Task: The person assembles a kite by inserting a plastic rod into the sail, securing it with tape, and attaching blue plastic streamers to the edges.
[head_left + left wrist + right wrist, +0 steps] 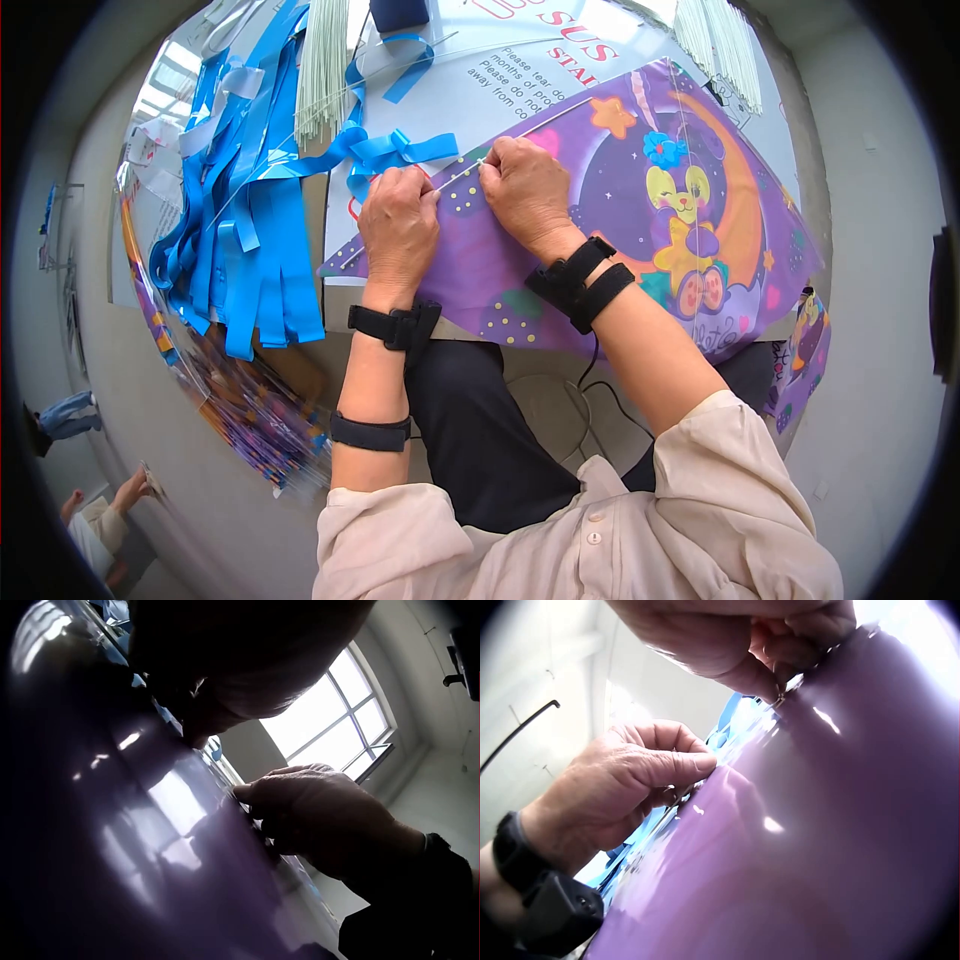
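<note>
A purple printed sheet (620, 230) with a cartoon animal and a moon lies across the table's front edge, a thin white rod (462, 177) along its upper left edge. The left hand (398, 225) pinches the rod and sheet edge between thumb and fingers; in the right wrist view the left hand (622, 780) grips that edge. Farther up the same edge, the right hand (527, 190) pinches the rod, and it shows in the left wrist view as the right hand (322, 814) with thumb and fingers on the edge. The rod's part under the fingers is hidden.
Blue ribbon strips (255, 230) hang over the table's left side, with a looped blue ribbon (395, 150) beyond the left hand. Bundles of pale sticks (325, 70) stand at the back. Printed sheets (235, 400) hang at the lower left. A dark blue block (398, 13) sits at the back.
</note>
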A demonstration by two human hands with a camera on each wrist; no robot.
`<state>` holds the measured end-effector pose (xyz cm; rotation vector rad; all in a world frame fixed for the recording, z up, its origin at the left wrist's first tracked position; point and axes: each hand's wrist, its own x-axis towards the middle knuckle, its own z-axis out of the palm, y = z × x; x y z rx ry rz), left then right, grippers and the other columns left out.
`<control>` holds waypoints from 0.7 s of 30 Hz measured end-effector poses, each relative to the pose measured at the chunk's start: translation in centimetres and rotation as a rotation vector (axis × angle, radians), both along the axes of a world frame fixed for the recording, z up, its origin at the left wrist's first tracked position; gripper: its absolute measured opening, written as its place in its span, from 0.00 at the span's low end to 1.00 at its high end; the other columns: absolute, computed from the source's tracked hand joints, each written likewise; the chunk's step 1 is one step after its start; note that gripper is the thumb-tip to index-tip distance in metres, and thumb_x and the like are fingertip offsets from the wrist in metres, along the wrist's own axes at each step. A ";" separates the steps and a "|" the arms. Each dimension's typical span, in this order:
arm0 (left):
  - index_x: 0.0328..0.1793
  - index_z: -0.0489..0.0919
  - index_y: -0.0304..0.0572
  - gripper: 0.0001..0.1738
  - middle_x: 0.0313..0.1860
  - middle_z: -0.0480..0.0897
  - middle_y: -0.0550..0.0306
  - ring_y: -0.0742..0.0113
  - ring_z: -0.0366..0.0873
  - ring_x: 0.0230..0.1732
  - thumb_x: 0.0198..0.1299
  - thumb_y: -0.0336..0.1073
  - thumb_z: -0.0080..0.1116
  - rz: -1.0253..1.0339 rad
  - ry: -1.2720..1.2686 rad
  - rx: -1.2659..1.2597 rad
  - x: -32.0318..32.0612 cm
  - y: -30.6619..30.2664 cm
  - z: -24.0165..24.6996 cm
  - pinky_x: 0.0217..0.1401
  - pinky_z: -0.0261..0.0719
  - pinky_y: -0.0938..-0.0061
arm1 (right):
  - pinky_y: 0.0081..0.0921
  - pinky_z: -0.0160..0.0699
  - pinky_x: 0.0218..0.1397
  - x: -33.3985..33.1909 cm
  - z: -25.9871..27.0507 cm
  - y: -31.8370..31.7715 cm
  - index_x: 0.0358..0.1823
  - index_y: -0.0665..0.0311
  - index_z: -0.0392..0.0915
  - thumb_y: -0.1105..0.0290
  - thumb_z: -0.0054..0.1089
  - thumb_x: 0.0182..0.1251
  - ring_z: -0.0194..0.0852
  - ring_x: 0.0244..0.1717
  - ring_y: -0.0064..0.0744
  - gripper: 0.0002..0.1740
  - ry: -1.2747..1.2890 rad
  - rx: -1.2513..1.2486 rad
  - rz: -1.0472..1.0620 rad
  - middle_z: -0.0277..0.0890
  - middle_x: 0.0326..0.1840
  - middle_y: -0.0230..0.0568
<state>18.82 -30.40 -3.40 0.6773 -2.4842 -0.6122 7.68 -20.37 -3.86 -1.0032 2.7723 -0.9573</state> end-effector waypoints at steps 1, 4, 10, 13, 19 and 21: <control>0.26 0.73 0.38 0.06 0.26 0.74 0.54 0.55 0.73 0.33 0.49 0.28 0.60 0.005 -0.002 -0.007 -0.1 0.0 0.0 0.36 0.69 0.64 | 0.38 0.74 0.35 0.0 0.0 0.0 0.26 0.62 0.75 0.66 0.56 0.55 0.76 0.31 0.45 0.07 -0.004 0.000 -0.008 0.75 0.28 0.42; 0.26 0.73 0.38 0.06 0.26 0.74 0.54 0.55 0.74 0.34 0.49 0.28 0.60 0.007 -0.023 -0.005 -0.2 0.0 0.0 0.36 0.69 0.64 | 0.38 0.74 0.35 0.0 0.0 0.0 0.26 0.62 0.75 0.66 0.56 0.54 0.76 0.31 0.45 0.07 0.004 0.001 -0.016 0.75 0.28 0.41; 0.27 0.74 0.38 0.05 0.26 0.75 0.54 0.55 0.74 0.34 0.49 0.28 0.60 -0.006 -0.024 0.002 -0.4 -0.1 -0.1 0.36 0.69 0.64 | 0.39 0.74 0.34 0.1 -0.1 0.1 0.26 0.62 0.75 0.66 0.56 0.54 0.76 0.31 0.45 0.07 0.026 -0.021 -0.020 0.75 0.28 0.42; 0.26 0.74 0.38 0.05 0.26 0.75 0.54 0.54 0.73 0.33 0.49 0.28 0.60 -0.001 -0.021 -0.007 -0.4 -0.2 -0.2 0.35 0.69 0.64 | 0.38 0.73 0.34 0.1 0.0 0.1 0.25 0.62 0.75 0.66 0.57 0.54 0.76 0.31 0.45 0.07 -0.013 -0.018 -0.016 0.76 0.28 0.41; 0.26 0.74 0.39 0.05 0.26 0.75 0.53 0.54 0.74 0.34 0.47 0.28 0.61 0.010 -0.027 -0.001 -0.3 -0.1 -0.1 0.36 0.70 0.62 | 0.37 0.73 0.33 0.2 0.0 0.1 0.25 0.61 0.75 0.66 0.57 0.54 0.76 0.30 0.43 0.07 -0.011 -0.009 -0.016 0.76 0.27 0.39; 0.27 0.75 0.39 0.05 0.27 0.75 0.53 0.53 0.74 0.35 0.47 0.28 0.61 0.010 -0.036 0.002 -0.3 -0.1 -0.1 0.37 0.71 0.61 | 0.37 0.73 0.33 0.2 0.0 0.1 0.25 0.61 0.75 0.66 0.57 0.54 0.76 0.30 0.43 0.07 -0.010 -0.009 -0.008 0.76 0.27 0.39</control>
